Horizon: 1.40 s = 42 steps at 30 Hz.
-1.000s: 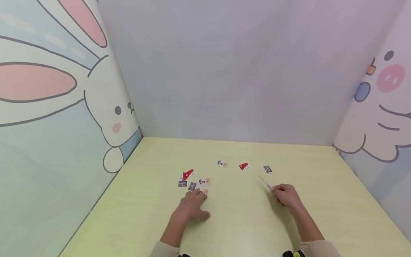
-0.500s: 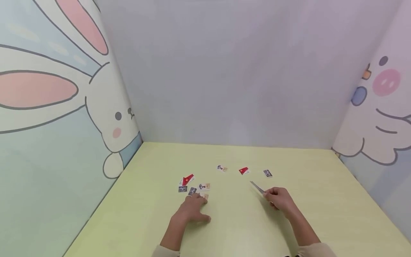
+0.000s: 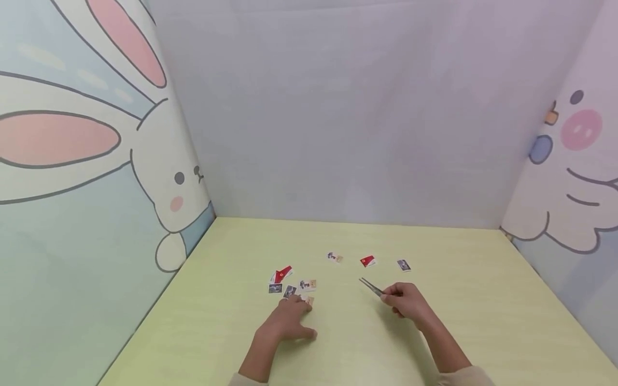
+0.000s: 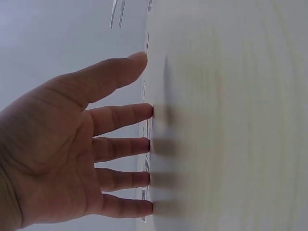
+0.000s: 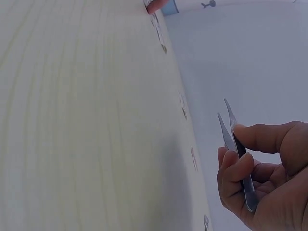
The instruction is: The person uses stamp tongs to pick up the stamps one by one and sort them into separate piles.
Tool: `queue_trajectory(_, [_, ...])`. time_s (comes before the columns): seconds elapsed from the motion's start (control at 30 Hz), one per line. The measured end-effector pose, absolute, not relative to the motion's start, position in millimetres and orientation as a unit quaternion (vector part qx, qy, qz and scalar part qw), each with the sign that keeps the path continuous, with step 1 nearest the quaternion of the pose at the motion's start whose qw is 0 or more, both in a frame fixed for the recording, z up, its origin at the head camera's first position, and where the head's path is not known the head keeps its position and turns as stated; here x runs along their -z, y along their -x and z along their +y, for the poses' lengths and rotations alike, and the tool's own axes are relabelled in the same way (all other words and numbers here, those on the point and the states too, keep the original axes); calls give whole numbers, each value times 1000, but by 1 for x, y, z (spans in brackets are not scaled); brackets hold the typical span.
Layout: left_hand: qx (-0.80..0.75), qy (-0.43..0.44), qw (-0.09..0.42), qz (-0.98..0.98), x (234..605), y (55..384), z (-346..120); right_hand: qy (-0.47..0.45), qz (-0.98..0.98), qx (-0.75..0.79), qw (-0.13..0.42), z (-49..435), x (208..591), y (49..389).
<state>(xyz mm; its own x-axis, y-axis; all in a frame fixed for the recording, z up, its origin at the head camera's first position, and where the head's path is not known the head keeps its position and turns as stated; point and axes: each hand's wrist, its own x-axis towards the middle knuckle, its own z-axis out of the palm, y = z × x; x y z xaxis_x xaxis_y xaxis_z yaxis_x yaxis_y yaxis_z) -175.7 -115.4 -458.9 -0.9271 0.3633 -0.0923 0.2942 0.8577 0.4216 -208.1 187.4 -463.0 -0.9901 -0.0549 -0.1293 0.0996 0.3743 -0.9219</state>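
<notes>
In the head view my right hand (image 3: pixel 406 301) pinches a pair of metal tweezers (image 3: pixel 372 287) above the table, their two tips apart and pointing left and away. The right wrist view shows the tweezers (image 5: pixel 236 154) between thumb and fingers, with nothing between the tips. My left hand (image 3: pixel 288 319) has its fingers spread, fingertips on the table at the near edge of a small stamp-like paper (image 3: pixel 308 301). Around it lie a grey picture stamp (image 3: pixel 290 291), another grey one (image 3: pixel 275 288), a pale one (image 3: pixel 307 285) and red ones (image 3: pixel 282 274).
Farther back on the pale wood-grain table (image 3: pixel 217 321) lie a pale stamp (image 3: pixel 335 257), a red one (image 3: pixel 368 261) and a grey one (image 3: pixel 404 265). A plain grey wall panel (image 3: pixel 338 134) stands behind. Cartoon panels (image 3: pixel 96 257) flank the sides.
My right hand has moved left with the tweezers, whose two separate tips now show clearly. The left hand stays in place. The head view has tilted up slightly.
</notes>
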Motion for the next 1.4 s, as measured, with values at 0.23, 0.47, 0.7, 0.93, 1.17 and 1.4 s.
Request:
queue_trajectory(0.23, [-202, -175, 85, 960, 459, 175, -115, 3, 825, 559, 81, 176, 470, 209])
queue_trajectory(0.47, [-210, -167, 88, 959, 462, 173, -114, 33, 823, 558, 99, 167, 471, 208])
queue_trajectory(0.7, [-208, -158, 87, 961, 465, 171, -111, 55, 828, 545, 118, 159, 471, 205])
queue_trajectory(0.93, [-206, -157, 81, 962, 460, 173, -112, 77, 832, 536, 123, 147, 468, 209])
queue_trajectory(1.17, [-206, -156, 87, 962, 458, 174, -112, 94, 838, 522, 132, 135, 469, 210])
queue_trajectory(1.4, [-202, -159, 83, 963, 457, 174, -112, 108, 836, 516, 150, 124, 474, 211])
